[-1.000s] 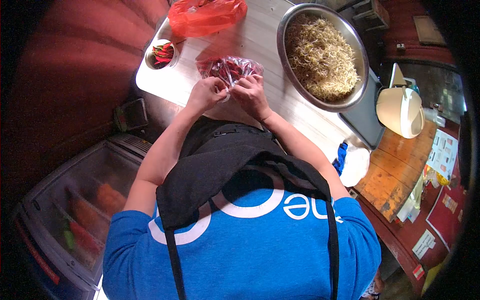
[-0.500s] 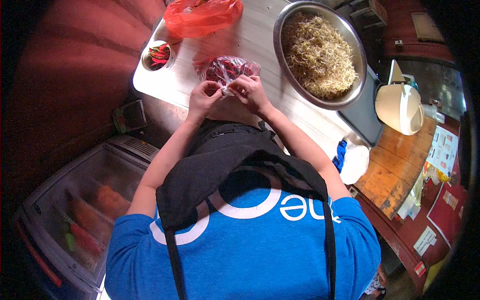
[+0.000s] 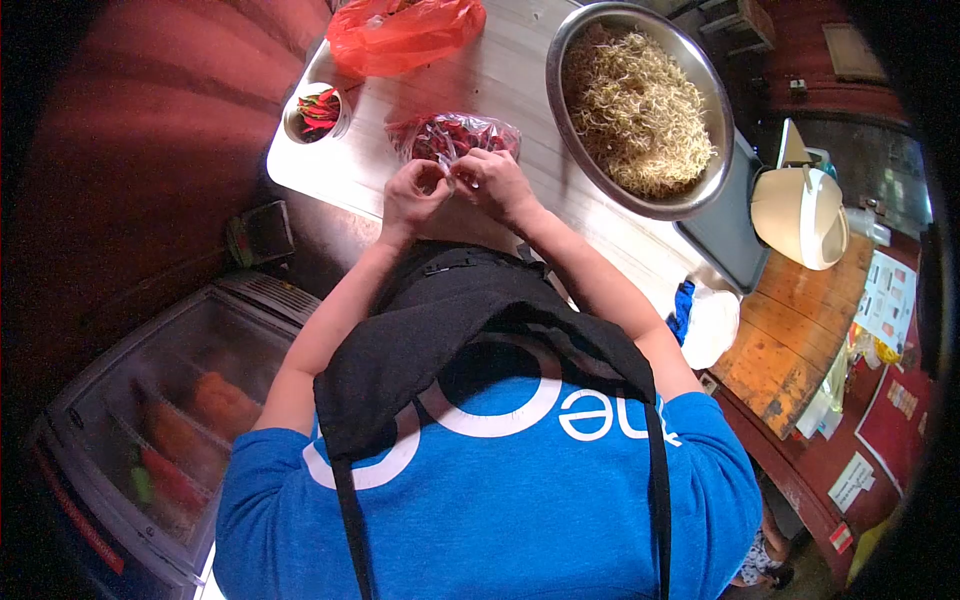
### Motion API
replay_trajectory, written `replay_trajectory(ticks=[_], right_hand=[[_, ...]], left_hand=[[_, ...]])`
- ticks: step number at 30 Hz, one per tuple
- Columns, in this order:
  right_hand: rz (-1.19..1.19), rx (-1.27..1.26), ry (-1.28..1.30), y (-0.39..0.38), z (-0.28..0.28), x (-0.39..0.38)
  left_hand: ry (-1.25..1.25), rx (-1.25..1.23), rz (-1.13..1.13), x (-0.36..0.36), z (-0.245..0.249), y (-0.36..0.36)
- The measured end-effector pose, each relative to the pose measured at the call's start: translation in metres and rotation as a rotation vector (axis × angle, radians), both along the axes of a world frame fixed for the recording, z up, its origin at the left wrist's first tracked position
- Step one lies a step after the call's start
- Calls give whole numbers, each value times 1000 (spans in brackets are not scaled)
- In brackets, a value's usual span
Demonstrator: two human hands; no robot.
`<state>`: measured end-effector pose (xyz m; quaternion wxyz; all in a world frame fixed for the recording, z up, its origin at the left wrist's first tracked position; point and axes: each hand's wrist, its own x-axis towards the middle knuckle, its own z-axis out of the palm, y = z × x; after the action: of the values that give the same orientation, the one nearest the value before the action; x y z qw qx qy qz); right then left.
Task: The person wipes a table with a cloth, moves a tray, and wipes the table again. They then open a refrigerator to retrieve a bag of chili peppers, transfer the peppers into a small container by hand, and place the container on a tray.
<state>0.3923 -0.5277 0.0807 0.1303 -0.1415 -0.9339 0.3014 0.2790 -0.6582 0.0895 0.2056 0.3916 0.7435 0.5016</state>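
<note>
A clear plastic bag [image 3: 462, 133] filled with dark red chillies lies on the table near its front edge. My left hand [image 3: 413, 196] and my right hand [image 3: 494, 184] meet at the bag's gathered neck. Both are closed, pinching the twisted plastic between thumb and fingers. Whether the neck is knotted cannot be made out. To the left of the bag stands a white cup [image 3: 318, 112] of red chillies, and behind it rests a translucent red plastic bag [image 3: 405, 38].
At the right, a large metal bowl [image 3: 724, 150] holds a heap of bean sprouts [image 3: 640, 115]. Beyond it are a grey tray [image 3: 728, 235], a cream-coloured container [image 3: 800, 215] and a wooden tabletop [image 3: 797, 330]. A glass-topped freezer [image 3: 170, 410] stands at lower left.
My left hand has turned slightly and shifted a little, while my right hand stays close at the bag's neck. The bag remains in the same place.
</note>
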Motion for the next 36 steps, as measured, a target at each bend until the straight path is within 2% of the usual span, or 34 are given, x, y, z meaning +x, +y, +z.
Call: replay_trajectory(ticks=[1, 5, 9, 12, 17, 18, 19, 20, 23, 26, 28, 31, 36], right_hand=[[-33, -68, 10, -1, 1, 0], [-147, -193, 59, -7, 4, 2], [-178, -274, -1, -4, -2, 3], [-154, -385, 114, -3, 1, 1], [-177, -278, 23, -6, 6, 2], [-175, -280, 24, -8, 5, 1], [-170, -176, 37, -9, 4, 0], [-166, -70, 48, -10, 4, 1], [-143, 32, 81, -11, 2, -1], [-119, 60, 76, -10, 0, -3], [-99, 66, 97, -10, 0, -3], [-87, 80, 106, -11, 2, -3], [-148, 59, 107, -16, -2, -5]], left_hand=[[70, 17, 17, 1, 1, 1], [20, 51, 65, 5, -11, 1], [-47, 75, 95, 10, -9, 2], [-91, 74, 96, 6, -11, 0], [-253, 150, 84, 6, -13, 3], [-86, 133, -4, 2, -9, 1], [80, 116, -92, 0, -3, 0], [80, 117, -91, -1, 0, 0], [145, 108, -122, -3, 2, 1], [146, 4, -103, -3, 6, 1], [523, -17, -122, -7, 12, 1], [412, -66, -74, -7, 4, -2], [295, -12, -24, -5, -8, -4]])
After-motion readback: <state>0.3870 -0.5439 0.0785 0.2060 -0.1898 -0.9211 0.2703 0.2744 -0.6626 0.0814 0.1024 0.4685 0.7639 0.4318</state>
